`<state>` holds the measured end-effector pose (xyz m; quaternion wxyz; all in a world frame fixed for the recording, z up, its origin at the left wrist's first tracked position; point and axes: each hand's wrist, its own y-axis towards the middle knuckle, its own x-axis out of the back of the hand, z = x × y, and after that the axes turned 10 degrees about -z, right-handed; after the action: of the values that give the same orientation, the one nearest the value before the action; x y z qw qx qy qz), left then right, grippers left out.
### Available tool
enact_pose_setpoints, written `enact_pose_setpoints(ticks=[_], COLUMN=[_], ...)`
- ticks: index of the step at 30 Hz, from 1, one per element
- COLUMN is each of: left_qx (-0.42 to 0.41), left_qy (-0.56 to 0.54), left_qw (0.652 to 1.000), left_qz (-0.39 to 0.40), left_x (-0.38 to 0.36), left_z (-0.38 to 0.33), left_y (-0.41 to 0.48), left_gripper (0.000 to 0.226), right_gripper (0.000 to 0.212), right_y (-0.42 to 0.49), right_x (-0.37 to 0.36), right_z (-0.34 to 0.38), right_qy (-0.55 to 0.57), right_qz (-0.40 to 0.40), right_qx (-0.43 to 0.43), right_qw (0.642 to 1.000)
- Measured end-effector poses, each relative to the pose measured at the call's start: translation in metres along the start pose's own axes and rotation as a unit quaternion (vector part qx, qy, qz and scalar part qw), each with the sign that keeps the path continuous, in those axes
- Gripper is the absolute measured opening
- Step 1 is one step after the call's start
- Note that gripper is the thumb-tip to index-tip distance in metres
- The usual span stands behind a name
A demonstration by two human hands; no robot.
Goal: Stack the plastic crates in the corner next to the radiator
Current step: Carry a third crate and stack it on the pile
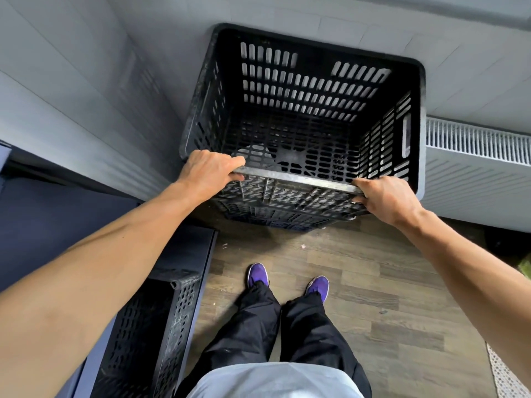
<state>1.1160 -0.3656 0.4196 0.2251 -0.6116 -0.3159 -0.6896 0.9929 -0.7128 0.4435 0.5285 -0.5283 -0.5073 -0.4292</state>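
Note:
A black slotted plastic crate point(304, 90) stands high in the corner, on top of at least one more crate point(275, 218) whose dark wall shows beneath it. My left hand point(208, 172) grips the left end of its near rim, fingers curled over the edge. My right hand point(386, 198) grips the right end of the same rim. The white radiator point(474, 162) sits just right of the stack. Another black crate point(155, 331) lies at lower left, partly hidden by my left forearm.
Grey panelled walls close in behind and to the left of the stack. A dark blue cabinet point(57, 219) stands at the left. My purple shoes point(287, 282) stand on the wood-look floor in front of the stack. A pale rug edge point(502, 374) shows at lower right.

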Motion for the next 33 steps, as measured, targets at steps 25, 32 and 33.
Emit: enact_pose_setpoints(ticks=[25,32,33], left_qx=[0.014,0.013,0.012], left_qy=[-0.027,-0.034,-0.032], left_qw=[1.000,0.999,0.999], left_qz=[0.000,-0.009,-0.001], left_x=[-0.007,-0.006,-0.006], left_z=[0.011,0.003,0.003], left_y=[-0.018,-0.019,-0.020], left_gripper=[0.039,0.036,0.036], right_gripper=[0.033,0.030,0.031], right_y=[0.008,0.001,0.000], right_x=[0.009,0.012,0.012], right_z=[0.019,0.016,0.018], right_qy=[0.042,0.053,0.053], right_qz=[0.052,0.047,0.046], right_qx=[-0.016,-0.027,-0.030], right_qw=[0.998,0.997,0.997])
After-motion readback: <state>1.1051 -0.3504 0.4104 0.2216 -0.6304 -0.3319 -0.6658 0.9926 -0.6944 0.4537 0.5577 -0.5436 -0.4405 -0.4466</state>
